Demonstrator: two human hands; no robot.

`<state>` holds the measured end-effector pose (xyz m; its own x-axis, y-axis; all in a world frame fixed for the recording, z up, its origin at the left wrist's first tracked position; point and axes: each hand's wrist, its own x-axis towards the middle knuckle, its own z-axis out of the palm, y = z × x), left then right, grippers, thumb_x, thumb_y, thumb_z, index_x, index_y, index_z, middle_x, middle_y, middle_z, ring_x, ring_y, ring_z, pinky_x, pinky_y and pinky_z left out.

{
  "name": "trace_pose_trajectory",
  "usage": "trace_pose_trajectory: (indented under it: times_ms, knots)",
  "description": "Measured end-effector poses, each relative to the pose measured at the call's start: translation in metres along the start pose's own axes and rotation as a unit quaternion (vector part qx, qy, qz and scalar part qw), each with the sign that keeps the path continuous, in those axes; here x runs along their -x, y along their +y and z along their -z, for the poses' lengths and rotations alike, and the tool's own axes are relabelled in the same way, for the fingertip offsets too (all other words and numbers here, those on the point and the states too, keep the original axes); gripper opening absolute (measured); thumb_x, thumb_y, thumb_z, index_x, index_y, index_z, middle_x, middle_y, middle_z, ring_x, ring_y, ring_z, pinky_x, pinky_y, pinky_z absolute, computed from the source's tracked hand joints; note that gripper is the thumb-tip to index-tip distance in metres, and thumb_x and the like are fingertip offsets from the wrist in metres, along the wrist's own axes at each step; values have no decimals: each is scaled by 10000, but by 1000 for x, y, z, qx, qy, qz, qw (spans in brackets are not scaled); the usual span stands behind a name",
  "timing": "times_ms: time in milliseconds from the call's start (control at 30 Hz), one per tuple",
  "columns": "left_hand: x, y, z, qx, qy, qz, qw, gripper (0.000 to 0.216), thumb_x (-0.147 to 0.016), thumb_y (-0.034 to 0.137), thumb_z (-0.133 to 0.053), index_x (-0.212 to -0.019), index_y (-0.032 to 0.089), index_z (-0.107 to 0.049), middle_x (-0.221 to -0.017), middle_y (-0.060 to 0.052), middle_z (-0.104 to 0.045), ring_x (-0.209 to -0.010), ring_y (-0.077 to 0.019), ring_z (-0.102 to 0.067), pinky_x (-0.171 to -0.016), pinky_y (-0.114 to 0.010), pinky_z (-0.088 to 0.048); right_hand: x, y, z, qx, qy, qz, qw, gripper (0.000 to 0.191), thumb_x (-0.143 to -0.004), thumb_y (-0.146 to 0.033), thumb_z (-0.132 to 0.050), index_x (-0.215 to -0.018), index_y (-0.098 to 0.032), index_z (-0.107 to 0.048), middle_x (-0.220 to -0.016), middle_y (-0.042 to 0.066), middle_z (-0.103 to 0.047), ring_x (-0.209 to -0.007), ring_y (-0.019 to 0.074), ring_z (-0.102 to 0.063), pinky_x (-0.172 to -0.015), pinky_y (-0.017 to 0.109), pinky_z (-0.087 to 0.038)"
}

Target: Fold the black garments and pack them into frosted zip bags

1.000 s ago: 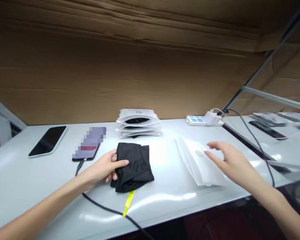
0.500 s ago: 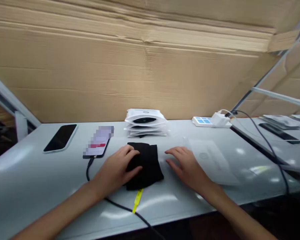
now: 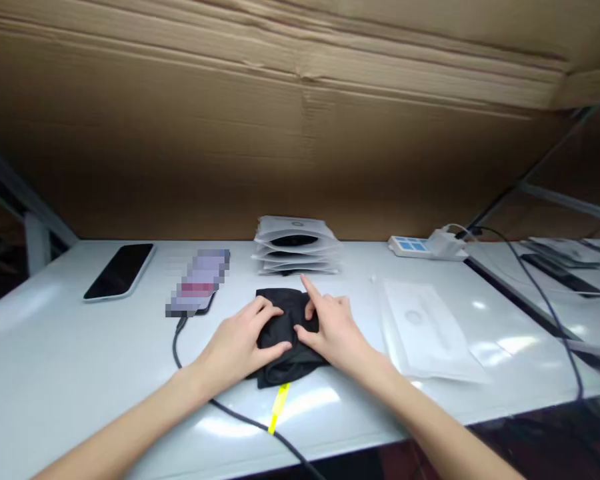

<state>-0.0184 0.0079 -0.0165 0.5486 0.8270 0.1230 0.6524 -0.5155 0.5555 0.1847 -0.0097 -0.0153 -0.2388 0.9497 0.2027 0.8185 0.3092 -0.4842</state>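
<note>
A folded piece of black cloth (image 3: 282, 331) lies on the table in front of me, wrinkled and bunched up in the middle. On its left side my left hand (image 3: 236, 339) grips it, thumb near the front and fingers curled farther back. My right hand (image 3: 334, 331) presses on the right side, thumb and curled fingers closing on the fabric while the index finger points up and away. Both palms hide the cloth's side edges. Just in front of it, a yellow tag (image 3: 279, 408) is wrapped on a black cable (image 3: 240, 418).
Behind the cloth stands a stack of white pouches (image 3: 297, 233) with black contents. Left are a lit phone (image 3: 200, 283), plugged into the cable, and a dark-screened phone (image 3: 121, 272). A translucent bag (image 3: 430, 327) lies right, a power strip (image 3: 409, 245) behind it. Cardboard (image 3: 180, 147) walls the back.
My right hand has moved left from beside the cloth onto it. The fabric, flat before, is now bunched between my hands. My left hand stays in nearly the same place.
</note>
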Motion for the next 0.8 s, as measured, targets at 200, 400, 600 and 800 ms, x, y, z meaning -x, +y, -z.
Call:
trace_pose_trajectory:
  times_ms: [200, 400, 600, 800]
  knots:
    - [1, 1, 0, -9, -8, 6, 1000, 359, -844, 416, -606, -1146, 222, -589, -1175, -76, -595, -996, -264, -630, -828, -371, -510, -2, -2, -6, -4, 32, -4, 999, 91, -792, -179, -649, -882, -189, -644, -746, -5, -624, -765, 182, -585, -791, 351, -346]
    - [2, -2, -3, 10, 4, 9, 1000, 375, -829, 428, -619, -1151, 237, -599, -1176, -68, -605, -997, -274, -630, -837, -381, -505, -4, -1, -14, 9, 29, 2, 1000, 274, -792, -160, -605, -1057, -208, -656, -736, -11, -634, -745, 183, -590, -782, 351, -338]
    - [3, -2, -2, 37, 27, 10, 999, 345, -793, 403, -653, -1102, 250, -634, -1134, -47, -625, -959, -258, -636, -790, -345, -508, -2, 3, -19, -12, 58, -8, 998, 735, -798, -178, -574, -1478, -181, -294, -921, 34, -653, -856, 224, -625, -830, 411, -378]
    - [2, -2, -3, 17, 6, 12, 1000, 370, -826, 427, -629, -1141, 235, -600, -1172, -66, -603, -985, -263, -631, -813, -366, -510, 1, -2, -17, -14, 85, -10, 996, 313, -818, -209, -610, -1126, -164, -582, -960, 77, -667, -919, 247, -629, -863, 432, -406]
